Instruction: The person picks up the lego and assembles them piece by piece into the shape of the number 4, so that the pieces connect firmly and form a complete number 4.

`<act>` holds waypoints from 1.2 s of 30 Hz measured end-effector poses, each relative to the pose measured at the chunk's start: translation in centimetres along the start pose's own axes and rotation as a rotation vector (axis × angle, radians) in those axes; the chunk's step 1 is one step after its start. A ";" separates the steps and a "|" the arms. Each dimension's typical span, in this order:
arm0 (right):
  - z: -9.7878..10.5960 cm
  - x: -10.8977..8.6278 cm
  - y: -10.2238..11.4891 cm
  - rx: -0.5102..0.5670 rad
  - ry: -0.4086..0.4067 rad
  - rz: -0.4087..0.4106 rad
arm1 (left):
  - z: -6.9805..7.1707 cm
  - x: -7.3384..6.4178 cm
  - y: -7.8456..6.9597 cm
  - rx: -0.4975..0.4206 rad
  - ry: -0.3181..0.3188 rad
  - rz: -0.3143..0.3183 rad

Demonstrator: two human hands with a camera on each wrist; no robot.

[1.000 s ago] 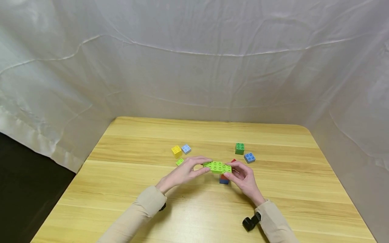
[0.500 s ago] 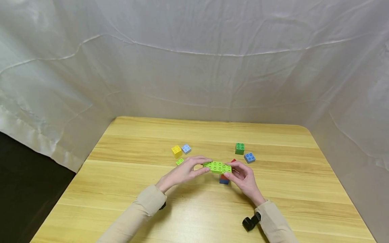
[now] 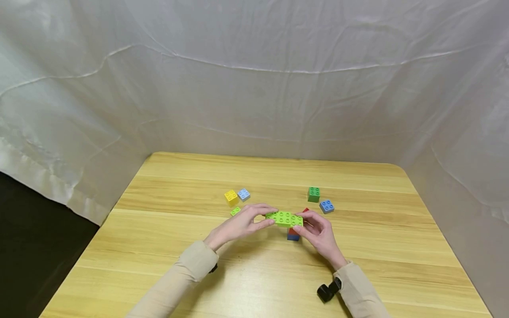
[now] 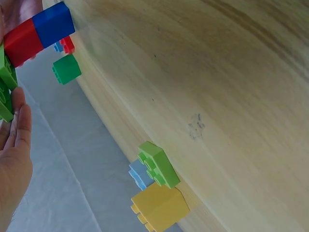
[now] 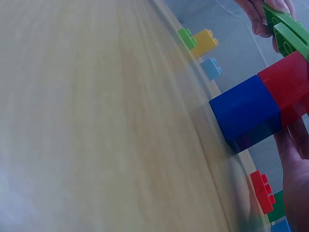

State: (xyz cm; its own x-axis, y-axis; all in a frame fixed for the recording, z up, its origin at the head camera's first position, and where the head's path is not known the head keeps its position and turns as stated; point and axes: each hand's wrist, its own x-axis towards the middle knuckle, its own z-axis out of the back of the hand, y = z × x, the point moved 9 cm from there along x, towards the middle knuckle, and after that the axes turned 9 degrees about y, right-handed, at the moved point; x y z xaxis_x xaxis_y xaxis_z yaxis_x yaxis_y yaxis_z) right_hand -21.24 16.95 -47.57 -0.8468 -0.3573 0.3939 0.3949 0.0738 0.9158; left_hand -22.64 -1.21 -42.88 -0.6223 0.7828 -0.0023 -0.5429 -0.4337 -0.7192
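Left forearm (image 3: 172, 282) and right forearm (image 3: 362, 291) angle inward
Left grip (image 3: 243, 221) and right grip (image 3: 321, 235) face each other, both pinching.

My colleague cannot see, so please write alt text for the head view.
A person's left hand and right hand pinch lime-green bricks over a red-and-blue stack; farther back on the wooden table lie a yellow brick, light-blue brick, dark-green brick and blue brick.

Toward the tabletop's (image 3: 258, 282) far edge: three toy bricks (image 3: 231, 198) at left, one before the others; three more bricks (image 3: 313, 195) at right. Before both groups: a brick row (image 3: 282, 219) atop a two-brick column (image 3: 293, 236), between left hand (image 3: 243, 223) and right hand (image 3: 320, 235).
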 end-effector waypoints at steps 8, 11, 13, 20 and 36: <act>0.1 0.0 0.0 -0.001 0.002 0.000 | 0.1 0.1 -0.3 -0.006 -0.059 -0.030; 0.1 0.0 0.0 -0.001 0.000 -0.002 | -0.2 0.4 -0.3 -0.035 -0.071 -0.031; 0.1 0.0 0.0 0.001 0.001 0.001 | -0.4 0.8 -0.3 -0.052 -0.071 -0.031; 0.0 0.0 0.1 0.013 0.009 0.020 | -0.9 1.6 0.1 -0.111 -0.078 -0.005; 0.1 0.0 -0.1 0.004 0.002 0.005 | -1.0 2.1 0.4 -0.245 -0.039 -0.030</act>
State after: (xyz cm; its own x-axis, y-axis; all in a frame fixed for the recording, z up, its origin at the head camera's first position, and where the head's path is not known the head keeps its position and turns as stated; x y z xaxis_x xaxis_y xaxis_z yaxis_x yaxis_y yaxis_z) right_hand -21.27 17.06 -47.64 -0.8444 -0.3586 0.3980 0.3973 0.0791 0.9143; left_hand -23.59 0.71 -43.83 -0.6319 0.7738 0.0444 -0.4112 -0.2861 -0.8655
